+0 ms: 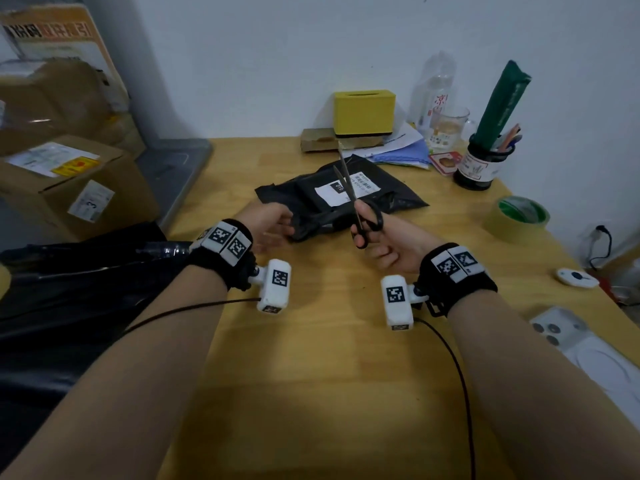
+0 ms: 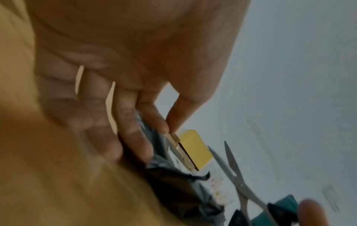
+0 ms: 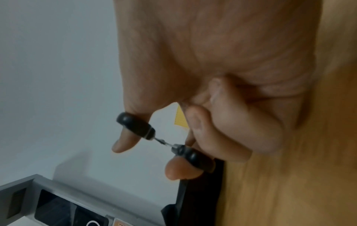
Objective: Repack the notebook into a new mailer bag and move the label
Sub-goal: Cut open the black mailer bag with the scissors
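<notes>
A black mailer bag (image 1: 381,188) with a white label (image 1: 346,188) lies mid-table, bulging over something flat inside. My left hand (image 1: 285,226) grips its crumpled near-left corner; in the left wrist view the fingers (image 2: 139,137) lie along the black mailer bag (image 2: 173,180). My right hand (image 1: 367,233) holds scissors (image 1: 348,183) just above the bag's near edge, blades slightly parted and pointing away from me. In the right wrist view the thumb and a finger sit through the black scissor handles (image 3: 135,125). The scissors (image 2: 234,171) also show in the left wrist view.
A yellow box (image 1: 363,112), papers, a glass mug and a pen pot (image 1: 479,164) line the back edge. A tape roll (image 1: 521,216) and white phone (image 1: 561,327) lie at right. Cardboard boxes (image 1: 69,181) and black plastic bags (image 1: 69,299) crowd the left.
</notes>
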The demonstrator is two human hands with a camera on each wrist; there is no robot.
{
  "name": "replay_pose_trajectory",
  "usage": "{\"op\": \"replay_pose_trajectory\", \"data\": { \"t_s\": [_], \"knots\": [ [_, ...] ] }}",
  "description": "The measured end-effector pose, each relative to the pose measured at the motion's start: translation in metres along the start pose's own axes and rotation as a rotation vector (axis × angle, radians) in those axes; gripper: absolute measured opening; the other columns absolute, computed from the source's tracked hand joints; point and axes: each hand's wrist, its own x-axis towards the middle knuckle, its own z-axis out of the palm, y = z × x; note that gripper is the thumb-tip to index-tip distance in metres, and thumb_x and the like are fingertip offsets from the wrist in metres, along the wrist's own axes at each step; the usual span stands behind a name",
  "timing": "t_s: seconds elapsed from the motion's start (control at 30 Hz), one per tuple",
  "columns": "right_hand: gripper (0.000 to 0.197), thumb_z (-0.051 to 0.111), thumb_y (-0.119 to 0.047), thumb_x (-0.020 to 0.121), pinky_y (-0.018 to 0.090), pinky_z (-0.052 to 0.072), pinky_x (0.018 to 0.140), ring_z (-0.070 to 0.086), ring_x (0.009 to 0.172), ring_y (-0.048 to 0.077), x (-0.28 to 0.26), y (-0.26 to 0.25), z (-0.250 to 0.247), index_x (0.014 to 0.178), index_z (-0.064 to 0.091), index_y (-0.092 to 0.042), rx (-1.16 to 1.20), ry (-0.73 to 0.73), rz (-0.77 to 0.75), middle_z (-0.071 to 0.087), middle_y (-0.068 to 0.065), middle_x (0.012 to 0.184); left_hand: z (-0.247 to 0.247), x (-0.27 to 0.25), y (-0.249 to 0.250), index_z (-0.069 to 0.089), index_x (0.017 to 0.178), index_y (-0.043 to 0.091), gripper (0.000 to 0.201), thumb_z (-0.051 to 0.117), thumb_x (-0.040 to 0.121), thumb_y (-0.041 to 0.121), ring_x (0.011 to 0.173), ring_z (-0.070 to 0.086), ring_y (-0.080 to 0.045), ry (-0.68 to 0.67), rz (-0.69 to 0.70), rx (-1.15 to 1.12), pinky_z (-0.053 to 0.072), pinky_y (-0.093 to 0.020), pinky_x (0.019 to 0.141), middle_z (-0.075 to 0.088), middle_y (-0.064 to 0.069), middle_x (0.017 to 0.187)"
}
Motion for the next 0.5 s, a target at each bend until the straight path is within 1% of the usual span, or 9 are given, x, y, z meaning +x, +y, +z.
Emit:
{"op": "replay_pose_trajectory", "data": {
  "t_s": [0.03,0.07,0.1,0.13,0.2,0.27,0.37,0.43,0.5],
  "knots": [
    [0.060,0.069,-0.070,0.072,0.016,0.012,0.039,0.022,0.051,0.005,-0.003,0.000,0.001,0.097,0.054,-0.018,-0.004,-0.012,0.009,0.053,-0.006,0.073,0.000,-0.006,-0.006,0.065,0.104,0.013,0.032,0.058,0.094,0.042,0.081,0.068,-0.020,-0.058,-0.072,0.021,0.047,-0.027,0.065,0.078,-0.001,0.088],
    [0.059,0.067,-0.071,0.074,0.017,0.012,0.041,0.023,0.052,0.006,-0.006,0.000,0.002,0.096,0.054,-0.018,-0.015,-0.024,0.014,0.053,-0.006,0.073,0.002,-0.012,-0.012,0.063,0.106,0.012,0.039,0.055,0.095,0.049,0.081,0.069,-0.020,-0.133,-0.127,0.036,0.041,-0.025,0.057,0.078,-0.003,0.089],
    [0.058,0.066,-0.072,0.076,0.018,0.011,0.042,0.023,0.052,0.006,-0.009,0.001,0.003,0.096,0.055,-0.019,-0.027,-0.037,0.016,0.053,-0.006,0.073,0.005,-0.017,-0.017,0.062,0.107,0.012,0.047,0.052,0.095,0.056,0.080,0.070,-0.020,-0.202,-0.160,0.039,0.038,-0.024,0.053,0.078,-0.006,0.091],
    [0.057,0.064,-0.073,0.077,0.018,0.012,0.042,0.024,0.051,0.006,-0.012,0.001,0.003,0.095,0.055,-0.019,-0.033,-0.054,0.020,0.053,-0.006,0.073,0.010,-0.020,-0.021,0.062,0.108,0.011,0.054,0.049,0.094,0.061,0.078,0.071,-0.020,-0.253,-0.174,0.029,0.039,-0.024,0.052,0.078,-0.008,0.094],
    [0.058,0.061,-0.074,0.079,0.017,0.013,0.039,0.026,0.049,0.005,-0.022,0.003,0.002,0.095,0.055,-0.019,-0.033,-0.103,0.038,0.053,-0.006,0.075,0.021,-0.025,-0.025,0.063,0.110,0.007,0.062,0.048,0.093,0.065,0.072,0.071,-0.019,-0.305,-0.171,-0.035,0.043,-0.023,0.052,0.078,-0.010,0.098],
    [0.059,0.059,-0.076,0.080,0.016,0.015,0.037,0.028,0.049,0.006,-0.033,0.007,0.001,0.095,0.057,-0.019,-0.052,-0.145,0.063,0.054,-0.004,0.078,0.031,-0.029,-0.025,0.065,0.110,0.005,0.057,0.053,0.094,0.058,0.068,0.070,-0.017,-0.297,-0.144,-0.147,0.046,-0.021,0.051,0.078,-0.009,0.096],
    [0.062,0.059,-0.078,0.077,0.019,0.013,0.041,0.031,0.049,0.007,-0.052,0.012,0.001,0.095,0.058,-0.019,-0.137,-0.171,0.113,0.055,-0.003,0.079,0.043,-0.032,-0.029,0.065,0.095,0.009,0.026,0.057,0.100,0.033,0.067,0.066,-0.012,-0.237,-0.090,-0.294,0.047,-0.018,0.051,0.077,-0.003,0.083],
    [0.062,0.057,-0.078,0.079,0.021,0.014,0.046,0.032,0.051,0.008,-0.064,0.017,0.000,0.095,0.059,-0.018,-0.185,-0.173,0.138,0.056,-0.002,0.079,0.045,-0.034,-0.033,0.063,0.089,0.008,0.020,0.056,0.101,0.023,0.060,0.064,-0.011,-0.191,-0.067,-0.346,0.047,-0.017,0.048,0.075,-0.004,0.077],
    [0.061,0.054,-0.077,0.082,0.021,0.018,0.045,0.032,0.052,0.009,-0.074,0.021,0.001,0.094,0.059,-0.017,-0.213,-0.163,0.166,0.057,-0.001,0.079,0.045,-0.035,-0.037,0.062,0.086,0.006,0.020,0.057,0.100,0.019,0.048,0.063,-0.009,-0.151,-0.050,-0.376,0.048,-0.016,0.043,0.073,-0.006,0.073]
  ]
}}
